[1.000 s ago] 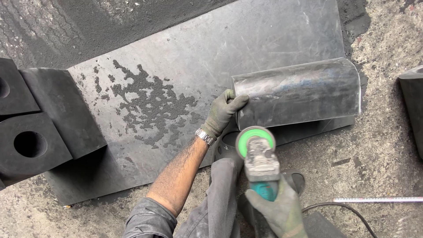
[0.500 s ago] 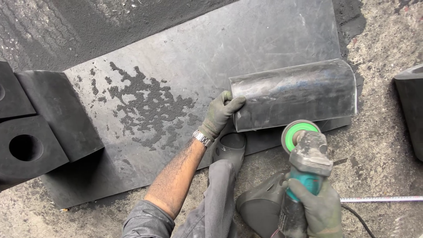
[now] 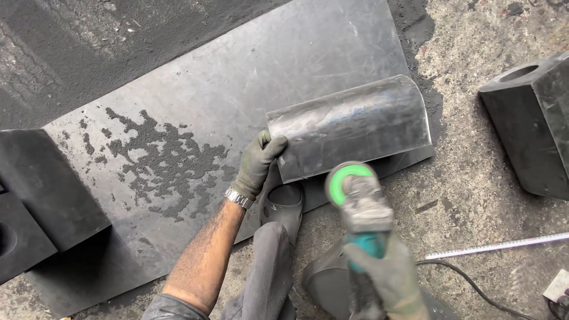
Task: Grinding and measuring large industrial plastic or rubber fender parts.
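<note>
In the head view, the curled-up corner of the black rubber sheet (image 3: 349,127), at the sheet's right edge on the floor, is gripped by the gloved left hand (image 3: 259,163). An angle grinder (image 3: 361,204) with a green disc guard is grasped by the gloved right hand (image 3: 388,278), just below this curled corner. Black blocks (image 3: 41,195) are lying at the sheet's left edge.

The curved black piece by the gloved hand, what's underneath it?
The curved black piece lies on a large flat black sheet, which shows all around it. The left hand grips its near corner. Whatever lies beneath the curve is hidden.
</note>
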